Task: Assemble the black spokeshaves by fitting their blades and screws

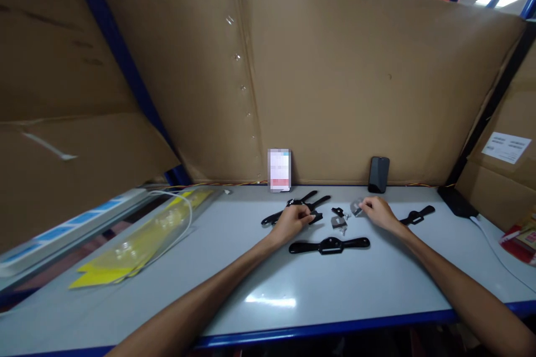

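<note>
My left hand [292,222] is closed in a pinch on a small black cap [318,217], over a group of black spokeshave bodies [310,197]. My right hand [380,213] pinches a flat metal blade [355,207] by its edge. Between the hands lie another black cap [336,211], a second metal blade [338,222] and small screws [344,231]. One spokeshave body [330,245] rests nearer to me, its two handles pointing left and right. Another spokeshave body [415,217] lies beyond my right wrist, partly covered by it.
A lit phone [279,170] and a dark phone [378,174] lean on the cardboard wall [326,78]. At left are a white power strip [75,228] and a yellow plastic-wrapped packet [138,240]. A black box [456,202] with a white cable stands at right.
</note>
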Demonstrator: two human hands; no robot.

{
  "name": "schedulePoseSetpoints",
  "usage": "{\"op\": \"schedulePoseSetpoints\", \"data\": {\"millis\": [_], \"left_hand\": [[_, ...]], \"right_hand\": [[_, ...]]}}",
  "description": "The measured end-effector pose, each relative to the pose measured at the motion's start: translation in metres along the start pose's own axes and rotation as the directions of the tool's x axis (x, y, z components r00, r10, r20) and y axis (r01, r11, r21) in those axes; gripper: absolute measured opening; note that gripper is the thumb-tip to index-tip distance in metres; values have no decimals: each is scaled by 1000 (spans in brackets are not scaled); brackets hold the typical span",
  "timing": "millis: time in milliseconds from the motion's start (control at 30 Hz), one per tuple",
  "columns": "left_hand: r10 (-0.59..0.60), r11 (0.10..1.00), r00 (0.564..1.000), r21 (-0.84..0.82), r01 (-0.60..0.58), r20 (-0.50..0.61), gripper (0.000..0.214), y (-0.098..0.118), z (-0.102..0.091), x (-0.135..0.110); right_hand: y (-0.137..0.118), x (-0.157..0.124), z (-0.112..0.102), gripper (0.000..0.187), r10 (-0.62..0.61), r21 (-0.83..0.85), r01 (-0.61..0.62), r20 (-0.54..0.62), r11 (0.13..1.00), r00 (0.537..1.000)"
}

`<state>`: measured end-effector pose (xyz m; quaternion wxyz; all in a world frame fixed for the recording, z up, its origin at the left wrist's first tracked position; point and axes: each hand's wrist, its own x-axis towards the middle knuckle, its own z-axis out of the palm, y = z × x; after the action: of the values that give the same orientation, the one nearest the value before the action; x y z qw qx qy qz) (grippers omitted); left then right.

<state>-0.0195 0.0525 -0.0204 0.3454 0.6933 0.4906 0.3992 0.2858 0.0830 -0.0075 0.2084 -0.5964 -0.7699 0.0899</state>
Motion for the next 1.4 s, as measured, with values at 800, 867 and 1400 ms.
{"op": "schedulePoseSetpoints", "data": {"millis": [800,867,1400], "left_hand": [[-2,991,1000,131,0,20,17,-2,14,-2],[4,992,1000,124,-6,19,16,-2,14,-3],[233,800,969,582,-144,-80,23,4,-24,-4]], "right_hand": [[-20,-17,-4,31,38,-311,-2,112,951,993],[-20,-17,-4,30,31,-309,4,108,951,994],[-66,-53,-10,23,-346,-120,350,54,929,937]]}}
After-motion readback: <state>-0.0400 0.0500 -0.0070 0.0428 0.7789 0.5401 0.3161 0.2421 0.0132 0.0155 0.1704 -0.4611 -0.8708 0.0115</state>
